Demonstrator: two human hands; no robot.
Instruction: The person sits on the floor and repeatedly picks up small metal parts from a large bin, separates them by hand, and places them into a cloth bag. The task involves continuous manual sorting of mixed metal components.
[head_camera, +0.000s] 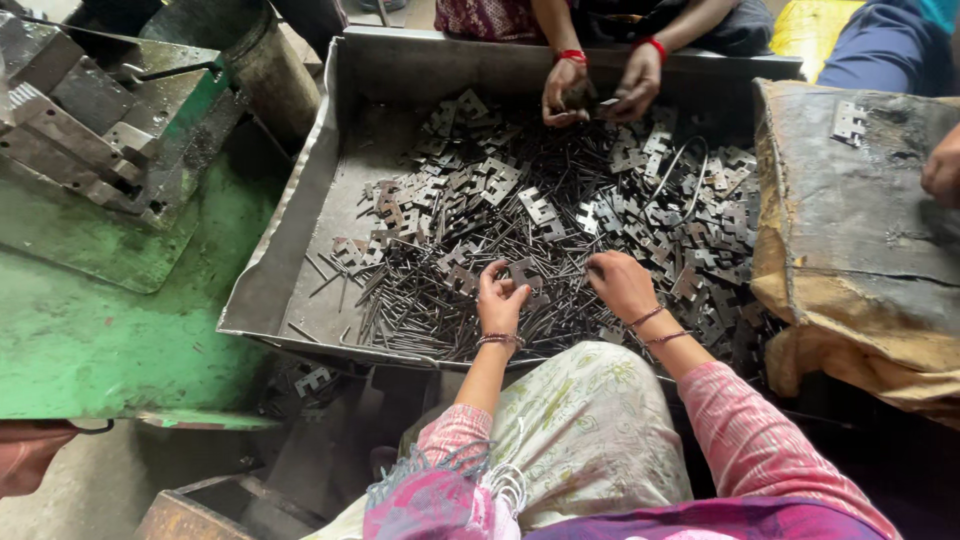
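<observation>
In the metal tray, the person's left hand curls its fingers around a small notched metal plate at the tray's near edge, while the right hand, just beside it, presses bent fingers into the heap of thin rods; whether it grips one cannot be told. Picking cleanly likely means lifting one plate free of tangled rods. Across the tray, another person's hands work the pile.

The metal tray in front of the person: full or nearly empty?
Partly full. The metal tray holds a heap of flat metal pieces and thin pins across its middle and right, while its left floor is bare.
</observation>
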